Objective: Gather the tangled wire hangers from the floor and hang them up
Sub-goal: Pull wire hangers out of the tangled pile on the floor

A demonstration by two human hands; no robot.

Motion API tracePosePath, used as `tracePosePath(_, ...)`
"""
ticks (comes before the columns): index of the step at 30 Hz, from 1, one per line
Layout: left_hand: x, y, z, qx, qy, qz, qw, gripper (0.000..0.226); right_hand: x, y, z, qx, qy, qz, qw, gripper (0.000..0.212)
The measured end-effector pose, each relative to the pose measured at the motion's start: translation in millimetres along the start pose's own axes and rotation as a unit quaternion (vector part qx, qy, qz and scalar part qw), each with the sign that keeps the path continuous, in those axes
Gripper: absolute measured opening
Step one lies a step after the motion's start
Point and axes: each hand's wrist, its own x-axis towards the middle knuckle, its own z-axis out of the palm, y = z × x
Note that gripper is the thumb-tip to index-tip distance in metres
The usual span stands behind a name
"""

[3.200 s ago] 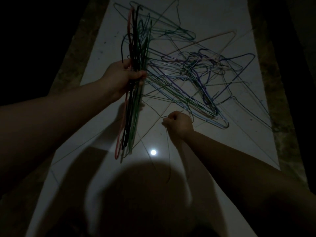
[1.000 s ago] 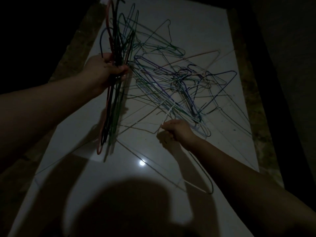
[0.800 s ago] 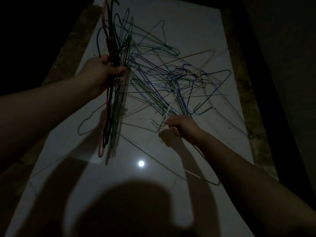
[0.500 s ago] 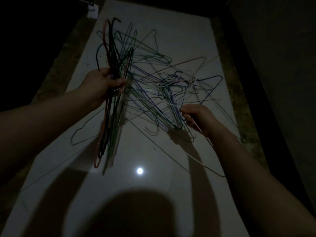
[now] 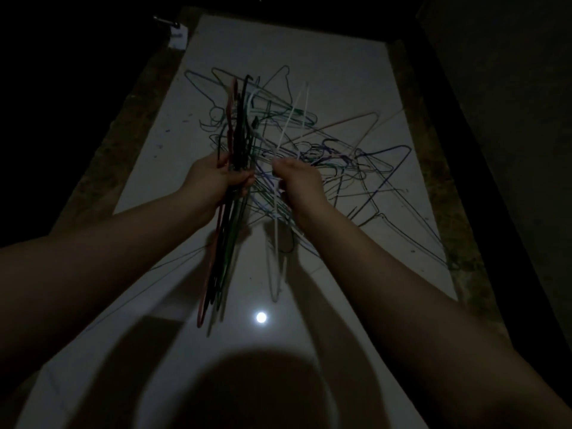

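Note:
A tangle of coloured wire hangers (image 5: 346, 168) lies spread on the white floor (image 5: 309, 57) ahead of me. My left hand (image 5: 213, 181) grips a bundle of several hangers (image 5: 230, 212), red, black and green, held upright above the floor. My right hand (image 5: 297, 181) pinches a white wire hanger (image 5: 289, 128), lifted off the pile and held upright just right of the bundle. The two hands are close together, a small gap between them.
The room is dim. A bright light spot (image 5: 261, 317) reflects on the glossy floor near me, above my head's shadow. Rough dark strips (image 5: 102, 156) border the white floor on both sides. A small pale object (image 5: 178, 37) sits at the far left corner.
My right hand has pulled the white hanger out of the tangle, raised it and brought it left beside the bundle. My left hand has shifted right towards the middle.

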Motion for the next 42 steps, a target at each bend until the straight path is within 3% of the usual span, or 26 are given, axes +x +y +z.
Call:
tracePosePath(2,0,-4,3,0.002,-0.007,-0.001,1.0,0.025,0,3,10,-0.019,-0.006,-0.031,0.999,0.021)
tracePosePath(6,2,-11,9,0.001,-0.03,0.001,1.0,0.03,2,15,16,-0.025,0.005,-0.05,0.998,0.013)
tracePosePath(10,7,-18,15,-0.008,-0.057,-0.014,0.998,0.033,4,18,10,-0.023,0.019,-0.07,0.997,0.021)
tracePosePath(19,21,-23,46,-0.021,-0.065,-0.014,0.998,0.028,21,26,-30,-0.006,0.01,-0.1,0.995,0.015)
tracePosePath(24,28,-36,68,-0.013,-0.039,-0.015,0.999,0.022,39,49,-80,-0.026,0.106,-0.088,0.99,0.017)
tracePosePath(28,25,-47,93,-0.022,-0.063,-0.025,0.997,0.019,54,75,-130,-0.049,0.2,-0.054,0.977,0.01)
tracePosePath(31,26,-54,110,-0.01,-0.07,-0.031,0.997,0.02,63,100,-173,-0.109,0.269,0.012,0.957,0.025)
tracePosePath(34,30,-57,122,0.003,-0.076,-0.037,0.996,0.021,67,123,-208,-0.202,0.28,0.057,0.937,0.039)
tracePosePath(42,35,-60,131,0.025,-0.079,-0.021,0.996,0.021,81,144,-231,-0.387,0.228,0.077,0.89,0.021)
